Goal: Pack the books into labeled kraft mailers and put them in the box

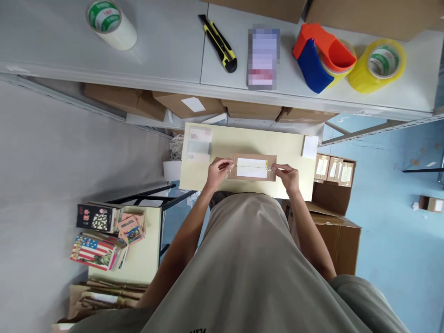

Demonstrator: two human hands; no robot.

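A small brown cardboard parcel [253, 167] with a white label on its top lay flat near the front edge of a pale yellow table [284, 148], right in front of the person. The left hand [218, 170] pinched the parcel's left end, its grip closed on the edge there, and the right hand [287, 175] pinched the right end the same way; a thin strip of clear tape seemed to run across the label between the two hands, though it was too fine to be sure. On the table's far left corner sat a pale sheet or label [199, 143], and at the far right corner a small white slip [310, 146]. Above the table ran a grey shelf [166, 51] carrying a white tape roll [111, 24], a yellow and black utility knife [218, 42], an orange and blue tape dispenser [321, 58] and a yellow tape roll [378, 64] just beside it. Cardboard boxes [333, 222] stood to the right of the table, and a stack of books [100, 236] lay on a lower table to the left.
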